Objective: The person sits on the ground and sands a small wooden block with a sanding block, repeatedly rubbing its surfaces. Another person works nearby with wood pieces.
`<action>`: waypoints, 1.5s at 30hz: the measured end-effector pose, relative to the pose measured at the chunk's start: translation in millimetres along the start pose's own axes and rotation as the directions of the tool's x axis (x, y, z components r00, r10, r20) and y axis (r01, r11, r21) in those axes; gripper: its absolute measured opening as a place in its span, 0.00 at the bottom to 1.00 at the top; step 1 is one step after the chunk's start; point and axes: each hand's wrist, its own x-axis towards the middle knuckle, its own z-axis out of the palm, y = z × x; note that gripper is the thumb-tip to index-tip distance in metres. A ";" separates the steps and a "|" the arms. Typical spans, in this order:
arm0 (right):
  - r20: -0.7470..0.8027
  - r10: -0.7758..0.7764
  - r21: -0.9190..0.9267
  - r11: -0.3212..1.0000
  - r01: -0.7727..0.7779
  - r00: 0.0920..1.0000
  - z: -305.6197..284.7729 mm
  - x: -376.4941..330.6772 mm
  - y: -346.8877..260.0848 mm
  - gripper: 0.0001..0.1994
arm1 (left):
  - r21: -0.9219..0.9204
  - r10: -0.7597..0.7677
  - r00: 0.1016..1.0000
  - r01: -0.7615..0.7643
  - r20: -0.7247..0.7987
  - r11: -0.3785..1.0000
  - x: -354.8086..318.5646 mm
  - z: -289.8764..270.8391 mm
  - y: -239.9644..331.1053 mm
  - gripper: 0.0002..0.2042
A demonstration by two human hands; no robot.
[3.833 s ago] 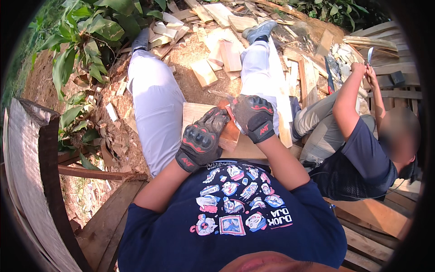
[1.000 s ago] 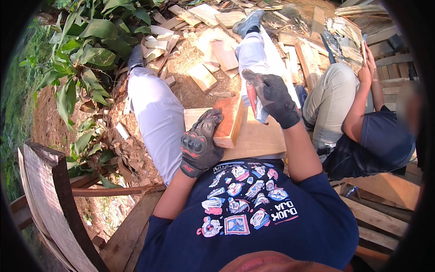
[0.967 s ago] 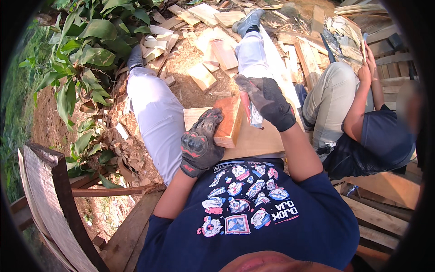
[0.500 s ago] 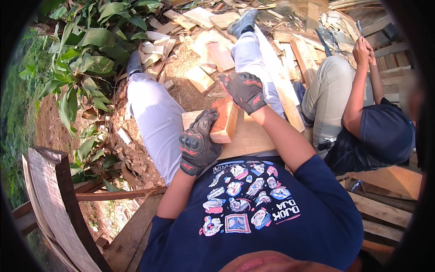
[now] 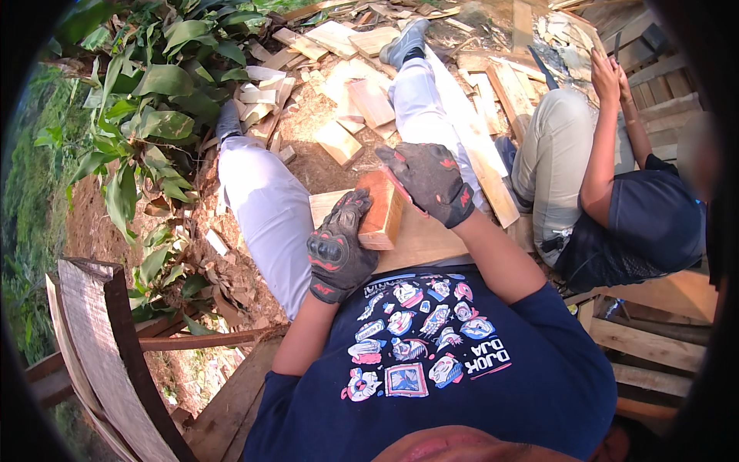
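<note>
A reddish-brown wooden block (image 5: 382,219) stands on a pale board (image 5: 427,237) across my lap. My left hand (image 5: 337,242), in a black glove with red trim and a hard knuckle guard, grips the block's left side; its thumb is hidden. My right hand (image 5: 429,183), gloved alike, is tilted at the block's upper right edge, its fingers stretched toward the far left. I cannot tell whether it touches the block, and its palm is mostly hidden. Behind my left fingers shows the end of a pale wood piece (image 5: 326,202).
Wood offcuts (image 5: 339,142) and chips litter the ground between my legs. A long plank (image 5: 481,158) lies by my right leg. At right sits another person (image 5: 639,208), hands raised around a thin tool. Leafy plants (image 5: 165,85) grow at left; a thick upright board (image 5: 100,331) stands near left.
My right hand has shifted slightly nearer and to the right, turning a little over the block. My left hand and the block stay almost in place.
</note>
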 end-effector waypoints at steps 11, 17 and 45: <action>0.094 0.118 -0.172 0.980 -0.100 0.989 27.3 12.6 1.8 0.16 | 0.023 -0.031 0.998 0.029 0.052 0.999 4.8 4.1 -6.5 0.31; 0.307 0.312 -0.303 0.928 -0.218 0.899 49.2 24.8 59.7 0.20 | 0.016 0.015 1.000 -0.016 0.014 1.000 3.9 3.8 -2.4 0.31; 0.483 0.364 -0.180 0.931 -0.317 0.796 0.5 28.9 43.3 0.20 | 0.088 0.139 0.985 -0.148 0.105 0.985 6.1 5.4 4.5 0.32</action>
